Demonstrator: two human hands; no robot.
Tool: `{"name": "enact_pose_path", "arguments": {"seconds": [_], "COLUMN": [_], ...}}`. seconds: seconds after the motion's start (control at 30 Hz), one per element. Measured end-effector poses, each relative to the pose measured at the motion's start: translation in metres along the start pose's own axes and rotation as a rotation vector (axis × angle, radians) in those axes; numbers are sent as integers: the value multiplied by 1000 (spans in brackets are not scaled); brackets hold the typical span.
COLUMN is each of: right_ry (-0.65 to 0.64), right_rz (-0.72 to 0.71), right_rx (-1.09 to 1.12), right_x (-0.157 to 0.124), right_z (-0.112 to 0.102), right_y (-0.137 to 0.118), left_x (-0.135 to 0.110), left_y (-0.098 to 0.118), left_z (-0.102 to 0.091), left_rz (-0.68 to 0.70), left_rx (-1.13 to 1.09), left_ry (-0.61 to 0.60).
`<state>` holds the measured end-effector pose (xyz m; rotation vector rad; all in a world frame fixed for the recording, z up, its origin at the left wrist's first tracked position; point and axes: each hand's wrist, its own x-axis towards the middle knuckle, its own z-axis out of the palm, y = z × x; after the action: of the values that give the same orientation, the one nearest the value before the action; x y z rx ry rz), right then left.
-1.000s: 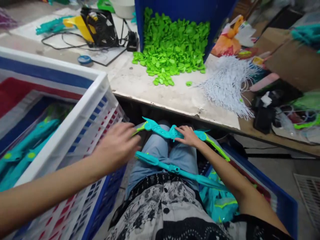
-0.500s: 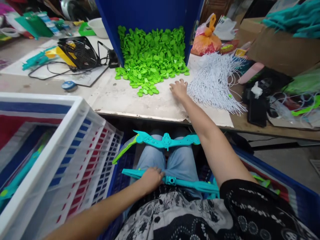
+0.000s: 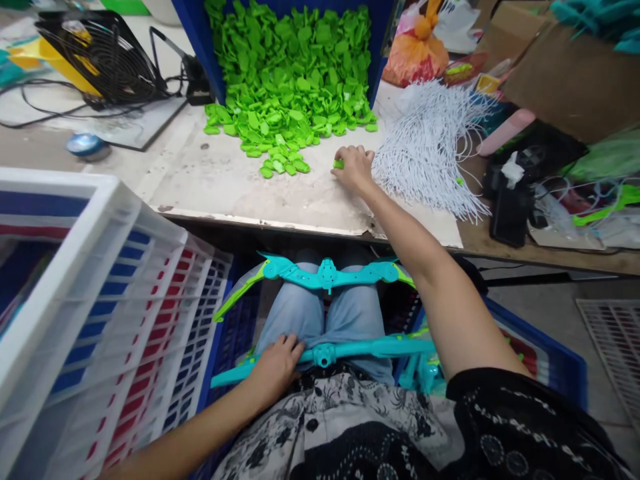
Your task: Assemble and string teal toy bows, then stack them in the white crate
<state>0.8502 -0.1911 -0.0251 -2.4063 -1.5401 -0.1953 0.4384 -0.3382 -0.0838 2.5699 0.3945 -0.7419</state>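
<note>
My right hand (image 3: 353, 167) is over the tabletop, pinching a small bright green plastic piece (image 3: 339, 164) between thumb and fingers. Ahead and to its left spreads a big heap of the same green pieces (image 3: 295, 87). White cords (image 3: 430, 153) lie in a bundle just right of that hand. On my lap, my left hand (image 3: 277, 363) is wrapped over a turquoise toy bow part (image 3: 370, 348); its thumb is hidden. Across my knees rests a second turquoise toy bow (image 3: 300, 276) with green limb ends, touched by neither hand.
A blue bin (image 3: 197, 50) lies tipped behind the heap. A white plastic crate (image 3: 107, 193) stands at left, a blue crate (image 3: 560, 353) at right. A black fan (image 3: 107, 57), a round tin (image 3: 87, 145), a phone (image 3: 509, 217) and a cardboard box (image 3: 555, 87) occupy the table.
My right hand has closed, and a green piece now shows in its fingers. My left hand and the bow part under it have shifted left. The view has tipped down.
</note>
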Motion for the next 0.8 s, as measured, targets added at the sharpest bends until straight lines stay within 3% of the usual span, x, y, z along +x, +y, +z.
{"name": "enact_pose_path", "arguments": {"seconds": [0.1,0.27,0.37,0.43,0.53,0.6,0.67,0.8], "right_ry": [-14,-1,43,34,-21,-41,-47,-14], "right_rz": [-14,49,69,83,81,38,-15,-101], "right_rx": [36,93,96,80,64,46,16,4], "right_x": [-9,-20,-33,-47,-75,-94,-111,-129], "right_z": [5,10,-1,-10,-13,-8,-1,-4], "right_y": [0,2,1,0,-1,0,3,13], "left_x": [1,33,46,45,34,30,33,52], "left_y": [-6,-41,-51,-48,-36,-27,-18,-1], "left_z": [-13,-55,-57,-48,-37,-33,-29,-17], "left_rz": [-5,310,411,405,355,338,280,105], "left_rx": [26,-284,-363,-265,-90,-123,-269,-494], "left_ry": [-71,-310,-399,-335,-76,53,100,72]}}
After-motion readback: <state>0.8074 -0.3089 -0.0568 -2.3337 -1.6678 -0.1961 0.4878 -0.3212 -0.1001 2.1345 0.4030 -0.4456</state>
